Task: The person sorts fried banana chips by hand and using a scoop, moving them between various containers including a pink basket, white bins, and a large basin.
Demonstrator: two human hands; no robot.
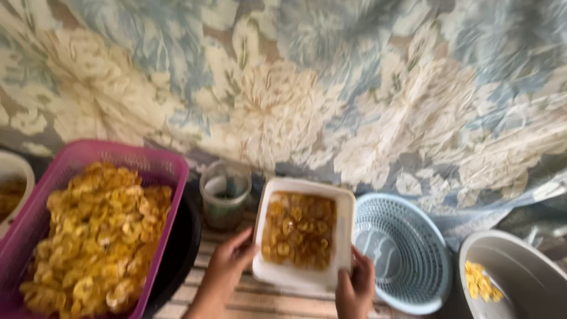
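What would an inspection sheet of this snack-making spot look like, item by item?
Surface: striped woven mat, partly covered by containers.
Job's things: white square plastic tray of brown glazed chips, tilted up between both hands.
Clutter: pink plastic basket heaped with yellow chips; clear plastic cup; pale blue round plastic colander, nothing in it; grey plastic basin holding a few yellow chips; white bowl at the left edge.
Hands: left hand on the tray's left edge; right hand on its lower right corner.
Cables: nothing seen.
Surroundings: floral cream and blue cloth hanging behind.
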